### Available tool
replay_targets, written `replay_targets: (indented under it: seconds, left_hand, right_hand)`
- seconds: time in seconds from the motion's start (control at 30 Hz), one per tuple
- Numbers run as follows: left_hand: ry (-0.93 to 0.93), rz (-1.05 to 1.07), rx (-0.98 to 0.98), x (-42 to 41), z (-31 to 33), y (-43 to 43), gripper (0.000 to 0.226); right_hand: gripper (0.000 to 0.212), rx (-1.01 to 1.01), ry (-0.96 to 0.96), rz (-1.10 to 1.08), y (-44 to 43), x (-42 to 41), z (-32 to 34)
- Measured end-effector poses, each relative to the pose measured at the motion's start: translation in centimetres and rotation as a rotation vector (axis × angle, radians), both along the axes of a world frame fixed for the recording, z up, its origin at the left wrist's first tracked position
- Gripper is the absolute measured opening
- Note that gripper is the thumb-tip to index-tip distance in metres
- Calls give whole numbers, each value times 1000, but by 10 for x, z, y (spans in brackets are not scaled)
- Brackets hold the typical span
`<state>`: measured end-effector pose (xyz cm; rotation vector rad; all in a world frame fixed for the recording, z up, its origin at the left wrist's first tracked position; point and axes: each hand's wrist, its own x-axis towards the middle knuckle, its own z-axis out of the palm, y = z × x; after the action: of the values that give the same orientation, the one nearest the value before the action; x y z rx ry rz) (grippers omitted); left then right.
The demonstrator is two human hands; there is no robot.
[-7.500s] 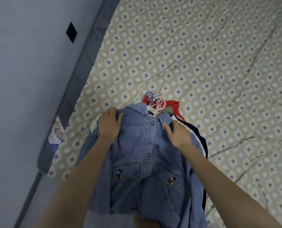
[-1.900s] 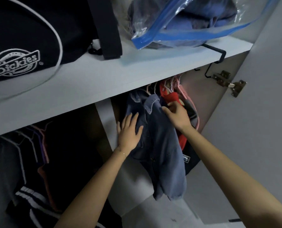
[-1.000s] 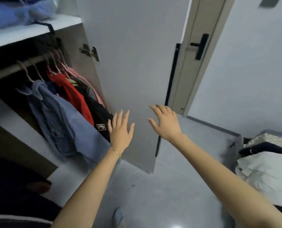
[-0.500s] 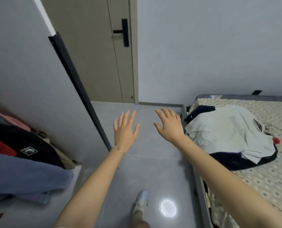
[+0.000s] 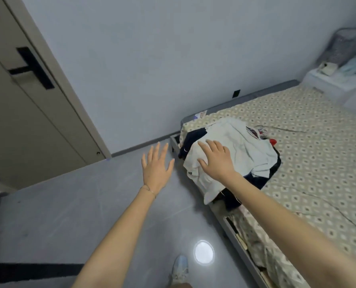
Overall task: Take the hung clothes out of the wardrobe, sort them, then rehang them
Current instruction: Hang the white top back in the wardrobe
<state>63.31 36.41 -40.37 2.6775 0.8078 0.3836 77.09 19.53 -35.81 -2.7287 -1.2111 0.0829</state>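
The grey floor [image 5: 69, 204] filled the lower left of your view. The bed [image 5: 310, 167], under a patterned beige sheet, ran along the right side against the pale wall. A beige door [image 5: 27, 125] with a black handle [image 5: 33, 68] stood at the left.

The pile of clothes [image 5: 249, 148] lay on the near corner of the bed, a pale shirt on top of dark garments. Part of it drooped over the bed's edge, and what looked like hanger hooks [image 5: 258, 132] poked out at its far side.

Your right hand [image 5: 216, 161] was stretched flat over the pale shirt, fingers straight and slightly spread, gripping nothing. Whether the palm touched the cloth could not be told. Your left hand [image 5: 156, 167] hung over the floor just left of the pile, fingers spread wide and empty.

One pale shoe [image 5: 180, 267] showed at the bottom edge, beside a round reflection of light [image 5: 203, 251] on the floor. A thin bracelet [image 5: 150, 191] circled your left wrist.
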Motion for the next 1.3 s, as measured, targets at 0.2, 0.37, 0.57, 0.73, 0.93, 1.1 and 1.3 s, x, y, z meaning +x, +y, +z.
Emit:
replay_targets:
  seconds: [0.2,0.37,0.57,0.73,0.93,1.1,1.3]
  left_hand:
    - [18,-208,29,90,-8,15,71]
    - [52,-335,43,162,-18,7,71]
    - [90,-436,85,257,-34,-9,67]
    - [105,-471,66,343,-44,-26,61]
    - [144,-490,38,429,-61,-40,70]
    - [182,-509,6,490,-88,-45,76]
    - [296,-578,5,562,-131,-44,64]
  right_hand:
    - [61,-30,39,-205,-15,56,-11]
    - [63,-31,69,-294,-37,94,-20]
    - [68,-30,129,-428,-61,162,-38]
    - [69,-47,156,-482,-75,239,-54]
    - [69,-97,231,-513,-85,321,-81]
    - [68,-146,301,-540,-94,375,-106]
    - [67,-201,406,-595,-97,434,-143]
